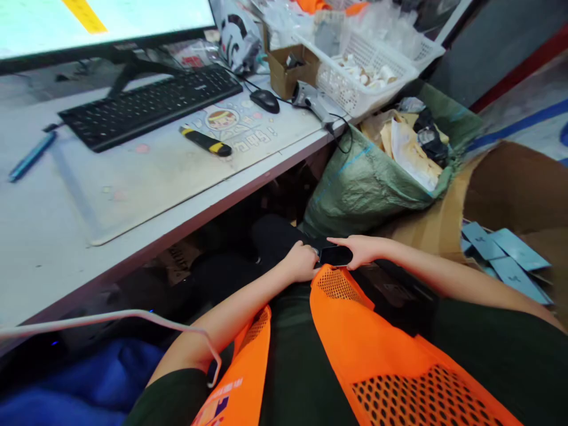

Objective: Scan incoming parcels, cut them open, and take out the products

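In the head view, both hands meet over the person's lap, on the near side of the counter [44, 222], a little right of the middle. Between them lies a small dark device [336, 255] with a smooth, glossy black face and a rounded right end. The right hand [366, 249] has that right end between thumb and fingers, partly curled, with one finger stretched left along the far edge. The left hand [302, 261] is curled in at the left end, fingers bent; whether it grips the device or only touches it I cannot tell.

The device looks light and stiff, its face probably slippery and liable to scratch or crack, so the side edges seem the best place to hold it, thumb against fingers, off the black face. The orange vest [341, 319] hangs just on the near side and is soft enough to snag.

On the counter, far left of the hands, lie a black and yellow cutter [205, 141] and a keyboard [151, 109]. A green sack [355, 183] stands beyond them to the far right.
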A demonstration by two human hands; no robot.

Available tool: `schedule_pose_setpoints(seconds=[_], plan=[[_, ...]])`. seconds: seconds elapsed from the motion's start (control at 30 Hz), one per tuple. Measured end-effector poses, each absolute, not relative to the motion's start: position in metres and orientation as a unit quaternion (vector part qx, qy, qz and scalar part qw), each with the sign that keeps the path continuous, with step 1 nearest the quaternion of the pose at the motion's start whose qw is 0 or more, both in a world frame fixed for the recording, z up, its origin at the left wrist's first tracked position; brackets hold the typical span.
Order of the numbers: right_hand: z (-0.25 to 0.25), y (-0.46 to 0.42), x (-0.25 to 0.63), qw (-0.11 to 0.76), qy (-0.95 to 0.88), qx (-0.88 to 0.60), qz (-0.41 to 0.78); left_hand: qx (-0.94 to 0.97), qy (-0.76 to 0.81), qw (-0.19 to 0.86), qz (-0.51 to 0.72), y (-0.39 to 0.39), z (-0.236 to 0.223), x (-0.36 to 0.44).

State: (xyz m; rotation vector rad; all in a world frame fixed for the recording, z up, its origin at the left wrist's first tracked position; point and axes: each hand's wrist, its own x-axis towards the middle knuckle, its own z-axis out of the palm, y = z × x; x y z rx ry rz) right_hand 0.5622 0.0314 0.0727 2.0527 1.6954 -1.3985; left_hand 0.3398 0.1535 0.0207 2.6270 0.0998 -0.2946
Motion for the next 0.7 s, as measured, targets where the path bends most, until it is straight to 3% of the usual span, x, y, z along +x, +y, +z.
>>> schedule_pose_setpoints(seconds=[0.23,0.47,0.6,0.7], plan=[[-0.003,0.055,0.542,-0.15,0.525,0.588,-0.596,0.97,-0.09,0.223,0.032,0.142,0.009,0.353],[-0.06,0.031,0.524,-0.398,0.267,0.639,-0.602,0.979,-0.034,0.192,0.057,0.154,0.01,0.322],[-0.073,0.044,0.513,-0.444,0.177,0.676,-0.56,0.975,0.056,0.171,0.128,0.186,0.047,0.252],[-0.081,0.046,0.518,-0.405,0.244,0.703,-0.531,0.923,0.204,0.12,0.302,0.221,0.089,0.159]])
